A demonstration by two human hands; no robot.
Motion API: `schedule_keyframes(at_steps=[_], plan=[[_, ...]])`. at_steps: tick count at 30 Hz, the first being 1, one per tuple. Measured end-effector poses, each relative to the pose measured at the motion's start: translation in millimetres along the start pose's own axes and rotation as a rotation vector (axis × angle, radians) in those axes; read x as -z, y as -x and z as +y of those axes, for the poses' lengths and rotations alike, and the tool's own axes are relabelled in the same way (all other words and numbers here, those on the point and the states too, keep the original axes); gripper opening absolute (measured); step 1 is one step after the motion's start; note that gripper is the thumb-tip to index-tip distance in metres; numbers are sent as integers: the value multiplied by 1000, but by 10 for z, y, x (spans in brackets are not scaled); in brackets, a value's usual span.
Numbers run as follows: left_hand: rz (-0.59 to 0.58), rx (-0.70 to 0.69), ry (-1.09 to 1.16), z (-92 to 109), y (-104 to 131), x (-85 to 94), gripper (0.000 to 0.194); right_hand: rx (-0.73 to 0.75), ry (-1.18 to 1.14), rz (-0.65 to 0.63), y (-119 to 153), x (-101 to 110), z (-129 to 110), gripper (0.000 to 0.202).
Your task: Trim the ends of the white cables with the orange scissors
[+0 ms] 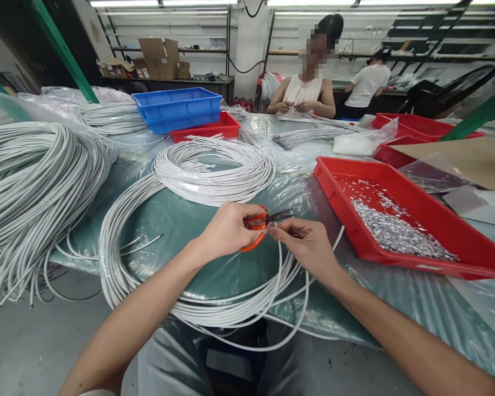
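My left hand (230, 226) is wrapped round the orange handles of a pair of pliers (254, 238), whose dark jaws point right. Close beside the jaws, my right hand (307, 242) pinches the end of a white cable (279, 269). That cable curves down to a loose coil (124, 220) at the table's front edge. Behind my hands lies a tied coil of white cable (214, 190). To the right, a red tray (338, 220) holds many small shiny metal pieces (396, 231). What sits between the jaws is too small to tell.
A large bundle of grey cables (37, 192) fills the left side. Blue bins (177, 110) rest over a red tray (206, 130) behind the coils. Across the plastic-covered table (297, 187) sits a person (309, 96); another person (367, 85) is farther back.
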State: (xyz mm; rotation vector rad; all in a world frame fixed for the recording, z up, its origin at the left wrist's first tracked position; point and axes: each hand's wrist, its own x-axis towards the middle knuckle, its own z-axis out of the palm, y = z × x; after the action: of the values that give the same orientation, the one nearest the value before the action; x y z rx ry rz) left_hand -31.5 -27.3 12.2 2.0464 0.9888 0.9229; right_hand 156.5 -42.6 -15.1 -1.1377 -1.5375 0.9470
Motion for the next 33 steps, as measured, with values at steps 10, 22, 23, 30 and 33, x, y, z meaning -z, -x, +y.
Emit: schedule_keyframes(at_steps=[10, 22, 23, 30, 33], plan=[[-50, -6, 8, -25, -13, -13, 20, -16, 21, -39, 14, -2, 12, 32], [-61, -22, -118, -48, -23, -28, 14, 0, 23, -87, 30, 17, 47, 32], [-63, -13, -115, -45, -22, -27, 15, 0, 29, -91, 32, 19, 48, 33], [-78, 48, -46, -37, -25, -48, 15, -1, 63, -83, 51, 8, 58, 33], [-74, 75, -8, -44, -24, -73, 16, -5, 100, -70, 59, -6, 63, 31]])
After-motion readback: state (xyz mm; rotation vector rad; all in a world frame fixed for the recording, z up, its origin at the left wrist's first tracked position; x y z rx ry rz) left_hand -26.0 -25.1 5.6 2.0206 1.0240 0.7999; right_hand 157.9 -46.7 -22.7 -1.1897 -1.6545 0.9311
